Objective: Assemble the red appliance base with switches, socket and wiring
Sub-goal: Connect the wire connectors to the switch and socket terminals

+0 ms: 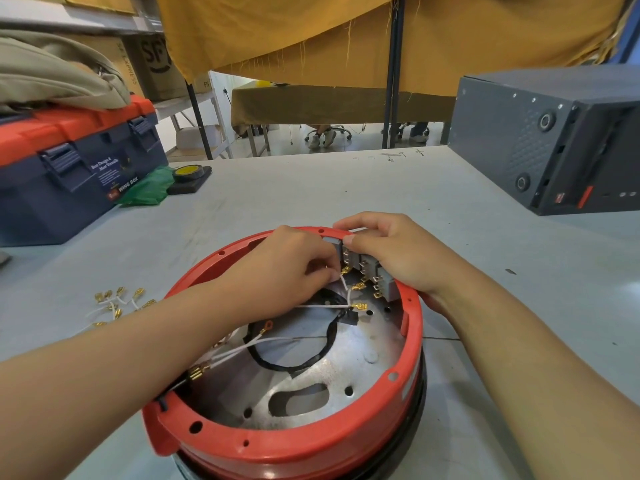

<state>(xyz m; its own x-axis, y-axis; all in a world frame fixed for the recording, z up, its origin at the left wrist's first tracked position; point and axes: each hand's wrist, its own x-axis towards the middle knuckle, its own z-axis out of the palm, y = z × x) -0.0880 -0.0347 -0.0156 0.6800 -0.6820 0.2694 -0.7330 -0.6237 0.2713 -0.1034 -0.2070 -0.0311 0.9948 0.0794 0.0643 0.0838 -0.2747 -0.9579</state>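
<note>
Nearest the camera, the round red plastic appliance base sits open side up on the grey worktable, its bare metal floor plate showing. Inside lie thin white wires tipped with small brass spade connectors; these look limp and light, and the tabs likely bend easily, so each is best taken by the metal end, not the lead. At the far rim, the left hand pinches one brass connector against the grey switch block. The right hand curls over that block, thumb and fingers gripping it steady. The hard shell should stay put under a light push. To the left on the table, spare connector leads lie well apart. Farther off stand a blue and orange toolbox, a yellow tape roll and a dark computer case, none in the way.
</note>
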